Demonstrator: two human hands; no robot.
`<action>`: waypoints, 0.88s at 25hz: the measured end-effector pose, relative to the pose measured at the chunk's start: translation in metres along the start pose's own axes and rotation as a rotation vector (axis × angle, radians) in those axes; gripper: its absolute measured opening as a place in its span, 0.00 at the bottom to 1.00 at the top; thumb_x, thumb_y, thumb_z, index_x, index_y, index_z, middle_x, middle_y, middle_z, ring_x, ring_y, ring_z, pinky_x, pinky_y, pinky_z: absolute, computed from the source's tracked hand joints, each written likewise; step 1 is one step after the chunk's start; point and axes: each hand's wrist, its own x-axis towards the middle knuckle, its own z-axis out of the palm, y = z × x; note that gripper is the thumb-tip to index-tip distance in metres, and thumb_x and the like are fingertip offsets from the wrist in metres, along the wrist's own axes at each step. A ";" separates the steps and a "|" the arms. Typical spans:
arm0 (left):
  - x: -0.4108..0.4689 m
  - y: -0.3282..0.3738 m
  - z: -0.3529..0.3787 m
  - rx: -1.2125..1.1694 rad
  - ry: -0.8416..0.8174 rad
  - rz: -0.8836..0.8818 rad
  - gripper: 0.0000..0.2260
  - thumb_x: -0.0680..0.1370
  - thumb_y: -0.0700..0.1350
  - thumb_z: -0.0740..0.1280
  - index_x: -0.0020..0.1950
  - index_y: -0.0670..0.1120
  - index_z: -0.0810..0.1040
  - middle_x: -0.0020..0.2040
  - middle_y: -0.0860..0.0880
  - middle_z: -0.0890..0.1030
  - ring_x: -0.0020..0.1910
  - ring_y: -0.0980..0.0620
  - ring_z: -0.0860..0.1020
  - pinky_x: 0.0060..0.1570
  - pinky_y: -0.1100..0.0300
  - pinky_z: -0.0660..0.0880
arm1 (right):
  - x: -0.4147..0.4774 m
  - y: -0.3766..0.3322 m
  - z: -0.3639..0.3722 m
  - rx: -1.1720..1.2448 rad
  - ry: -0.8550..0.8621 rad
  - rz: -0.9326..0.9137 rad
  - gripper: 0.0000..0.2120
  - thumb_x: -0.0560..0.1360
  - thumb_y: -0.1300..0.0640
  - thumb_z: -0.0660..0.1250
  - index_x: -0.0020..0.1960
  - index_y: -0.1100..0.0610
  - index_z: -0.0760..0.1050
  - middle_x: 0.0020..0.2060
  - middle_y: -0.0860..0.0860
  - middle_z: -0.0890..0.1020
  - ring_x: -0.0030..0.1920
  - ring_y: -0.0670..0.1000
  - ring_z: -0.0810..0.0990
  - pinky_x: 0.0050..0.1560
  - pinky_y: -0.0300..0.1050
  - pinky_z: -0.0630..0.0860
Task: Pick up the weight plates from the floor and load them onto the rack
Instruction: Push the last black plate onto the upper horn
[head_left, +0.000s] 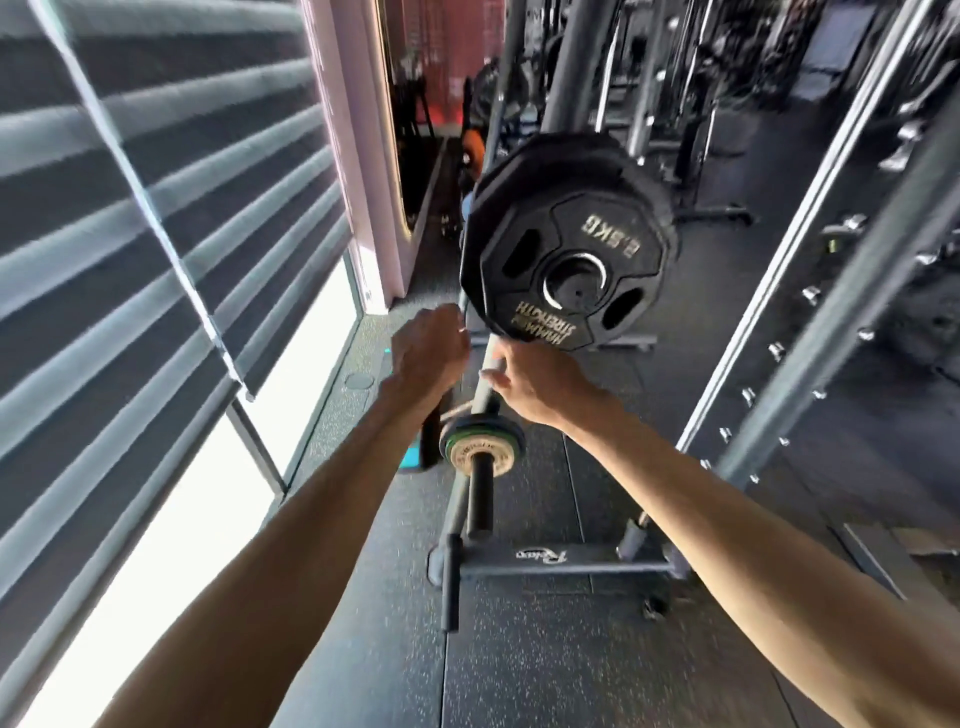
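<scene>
Now two black plates (571, 260) (519, 171), two hands (428, 348) (530, 379) beneath.

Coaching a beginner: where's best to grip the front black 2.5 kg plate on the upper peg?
On the 2.5 kg plate, hook into the oval slots beside the hub, coming from the front along the peg: its face points at you, and a wider plate sits close behind.

Gym, weights area: black 2.5 kg weight plate (571, 244) hung on rack (561, 569), smaller plates (483, 447) lower down, speckled rubber floor (519, 665), pegged steel uprights (831, 322) at right.
</scene>
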 end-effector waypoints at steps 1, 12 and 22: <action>-0.003 0.012 -0.022 0.015 0.068 0.001 0.10 0.80 0.46 0.61 0.56 0.45 0.80 0.52 0.40 0.83 0.52 0.39 0.81 0.50 0.51 0.76 | -0.005 -0.007 -0.021 0.007 0.048 -0.034 0.18 0.81 0.44 0.62 0.61 0.58 0.73 0.52 0.58 0.83 0.53 0.60 0.81 0.52 0.52 0.78; 0.007 0.082 -0.074 -0.327 0.360 0.213 0.26 0.81 0.58 0.59 0.74 0.46 0.63 0.66 0.41 0.72 0.65 0.40 0.72 0.60 0.44 0.72 | -0.023 0.019 -0.121 -0.160 0.716 0.013 0.22 0.76 0.47 0.69 0.66 0.56 0.70 0.60 0.59 0.75 0.62 0.59 0.74 0.60 0.56 0.75; 0.027 0.072 -0.002 -0.438 0.295 0.228 0.41 0.76 0.71 0.54 0.81 0.51 0.46 0.77 0.41 0.52 0.75 0.39 0.56 0.68 0.34 0.65 | -0.003 0.089 -0.074 0.181 0.549 0.185 0.52 0.74 0.43 0.70 0.80 0.52 0.35 0.73 0.68 0.60 0.71 0.68 0.67 0.66 0.66 0.70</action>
